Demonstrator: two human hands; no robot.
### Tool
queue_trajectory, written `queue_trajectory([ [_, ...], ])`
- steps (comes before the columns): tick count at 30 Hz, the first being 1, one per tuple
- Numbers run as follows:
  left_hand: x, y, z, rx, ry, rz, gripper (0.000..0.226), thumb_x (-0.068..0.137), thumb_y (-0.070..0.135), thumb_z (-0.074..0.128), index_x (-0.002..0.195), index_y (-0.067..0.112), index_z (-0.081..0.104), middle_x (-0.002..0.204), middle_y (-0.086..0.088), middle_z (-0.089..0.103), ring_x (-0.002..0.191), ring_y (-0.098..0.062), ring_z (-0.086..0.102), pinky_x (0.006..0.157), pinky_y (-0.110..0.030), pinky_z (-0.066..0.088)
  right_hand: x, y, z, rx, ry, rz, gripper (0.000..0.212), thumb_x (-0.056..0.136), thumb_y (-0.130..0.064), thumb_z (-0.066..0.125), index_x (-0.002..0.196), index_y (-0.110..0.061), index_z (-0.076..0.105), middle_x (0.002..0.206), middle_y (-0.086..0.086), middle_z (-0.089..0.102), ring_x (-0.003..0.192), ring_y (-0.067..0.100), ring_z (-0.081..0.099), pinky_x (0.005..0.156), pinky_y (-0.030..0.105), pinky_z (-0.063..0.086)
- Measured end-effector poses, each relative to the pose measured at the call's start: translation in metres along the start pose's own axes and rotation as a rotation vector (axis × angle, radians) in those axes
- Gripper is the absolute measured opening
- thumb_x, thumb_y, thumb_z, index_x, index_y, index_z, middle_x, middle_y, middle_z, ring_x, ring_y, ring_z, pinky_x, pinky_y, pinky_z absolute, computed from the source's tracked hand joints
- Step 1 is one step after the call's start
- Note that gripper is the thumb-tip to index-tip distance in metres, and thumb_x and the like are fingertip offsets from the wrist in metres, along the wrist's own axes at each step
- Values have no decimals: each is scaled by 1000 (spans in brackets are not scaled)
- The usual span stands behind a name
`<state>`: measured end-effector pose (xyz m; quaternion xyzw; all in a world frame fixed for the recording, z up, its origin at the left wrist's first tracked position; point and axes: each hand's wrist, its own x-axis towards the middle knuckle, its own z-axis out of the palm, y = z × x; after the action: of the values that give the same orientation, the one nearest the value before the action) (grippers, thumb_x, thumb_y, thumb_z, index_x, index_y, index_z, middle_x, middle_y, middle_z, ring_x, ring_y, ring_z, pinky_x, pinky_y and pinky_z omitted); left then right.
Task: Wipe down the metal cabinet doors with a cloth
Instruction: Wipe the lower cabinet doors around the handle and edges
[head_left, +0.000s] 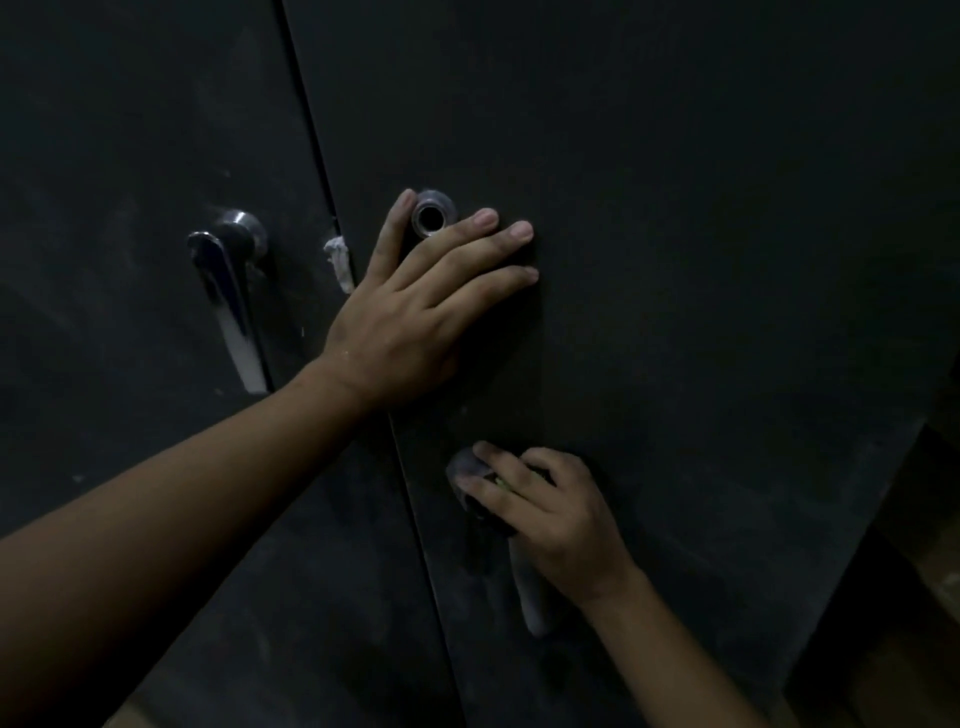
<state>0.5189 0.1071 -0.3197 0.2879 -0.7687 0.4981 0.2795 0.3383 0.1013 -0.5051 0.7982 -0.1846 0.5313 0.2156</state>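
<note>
The person is standing close to a dark metal cabinet, and the two doors are filling nearly the whole view. The left hand (415, 322) is lying flat on the right door (701, 234). Its fingers (488, 249) are stretched out straight and spread, holding nothing. The thumb and forefinger are sitting on either side of a short round metal fitting (431, 215) with a hollow centre that is sticking out of that door.

Lower on the same door, close to the seam between the doors, the right hand (550, 519) is pressing a greyish cloth (465, 467) against the metal. Its fingers (498, 488) are curling over the bunched cloth and gripping it, with one fingertip lying on the pale upper fold. A pale strip (530, 597) is hanging down under the wrist. In this dim light it may be a trailing end of the cloth, but I cannot tell for sure.

The left door (104, 156) is carrying a shiny lever handle (228, 301) that is pointing downward from a round knob. A whitish smear (337, 260) is clinging to the edge by the seam, just beside the left wrist. Faint dusty streaks are showing across both doors.
</note>
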Motion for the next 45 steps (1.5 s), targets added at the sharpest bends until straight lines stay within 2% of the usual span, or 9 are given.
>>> queue_trajectory([
  [4,-1,-1,3,-1,12,3,40,99,17,62,138,16,54,150,-9,48,141,-28,42,116,-64,17,26,-4,6,25,136,189,44,86,6,72,124,-15,72,140,6,61,91,32,63,80,43,52],
  [7,-1,-2,2,-25,6,-2,38,100,15,60,137,15,57,150,-9,48,141,-28,42,116,-63,16,43,-24,18,68,146,248,38,95,-1,64,129,-15,69,141,9,60,100,37,66,88,43,49],
  [11,-1,-2,1,-40,2,-14,36,99,11,59,135,15,61,149,-8,50,141,-28,43,116,-63,16,40,-43,34,34,99,189,34,108,-14,43,129,-24,68,140,2,62,98,31,68,85,41,53],
  [17,-2,-1,0,-8,3,-9,37,100,12,58,137,16,59,149,-6,50,141,-26,43,117,-61,15,-6,-47,34,52,-156,-16,31,105,-16,50,127,-26,69,141,-5,62,94,23,64,74,34,51],
  [26,-2,-1,6,67,34,8,36,105,16,48,139,20,58,151,-2,49,141,-23,43,119,-58,14,15,-11,2,14,133,295,45,81,10,69,120,-12,73,137,5,60,106,25,55,95,36,49],
  [30,-3,-1,7,85,11,3,37,106,18,45,141,22,54,152,-2,47,142,-23,41,121,-55,9,-16,-18,13,-21,-8,142,40,103,-4,44,127,-23,68,140,3,61,97,27,60,82,38,49],
  [35,-2,-1,8,120,17,16,37,104,18,50,140,22,56,151,-2,48,141,-24,44,116,-60,19,-59,-10,6,-162,-215,-42,37,101,-14,52,129,-32,68,144,-7,58,99,20,61,78,38,40],
  [42,-4,-1,8,137,14,10,37,106,18,44,141,23,54,153,-1,46,141,-23,43,116,-60,21,-49,47,-62,-260,115,325,38,91,-13,64,128,-22,63,123,6,59,98,34,64,80,47,50],
  [45,-5,-2,8,148,6,13,38,106,18,43,143,23,52,154,-2,44,142,-24,41,117,-59,15,-63,52,-73,-271,65,474,42,81,-21,65,123,-26,59,123,3,53,103,30,60,83,46,46],
])
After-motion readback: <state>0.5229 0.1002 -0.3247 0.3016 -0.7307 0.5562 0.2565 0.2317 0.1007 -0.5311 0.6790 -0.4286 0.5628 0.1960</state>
